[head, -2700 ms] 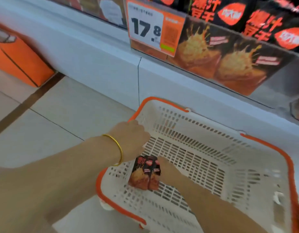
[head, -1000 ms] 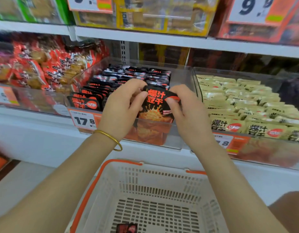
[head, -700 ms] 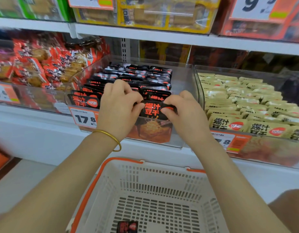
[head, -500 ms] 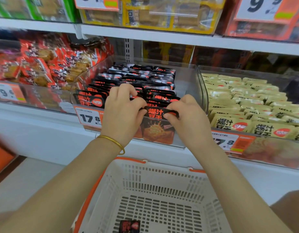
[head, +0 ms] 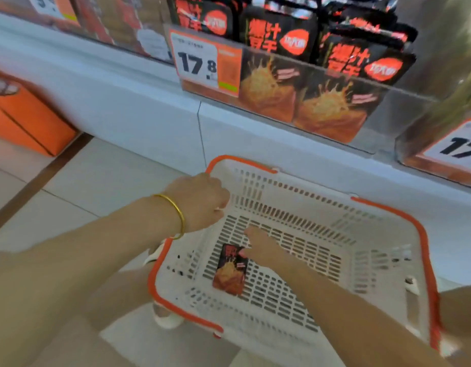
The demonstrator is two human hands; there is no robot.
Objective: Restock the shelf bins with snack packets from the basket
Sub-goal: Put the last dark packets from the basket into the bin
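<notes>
The step in hand is fetching stock: a single black-and-orange snack packet lies flat on the floor of the white basket, towards the basket's near-left corner, and no other packet shows in it. The right grip is inside the basket with fingers fairly straight and the thumb tip on the packet's far edge. It touches the packet but has not closed round it, so I judge it released. The left grip, with a gold bangle at the wrist, sits at the basket's far-left corner with fingers folded under. I cannot tell whether they clasp the orange rim.

Next, the thumb and fingers need to pinch that thin far edge and lift the packet from the slotted bottom. It then goes up to the clear shelf bin above the basket's far side, where matching packets stand behind a price tag.

The frame's top cuts off the bin, so any free slot is unseen. Blur smears the packet's print, and the pale thing under the basket's near-left edge is unclear
</notes>
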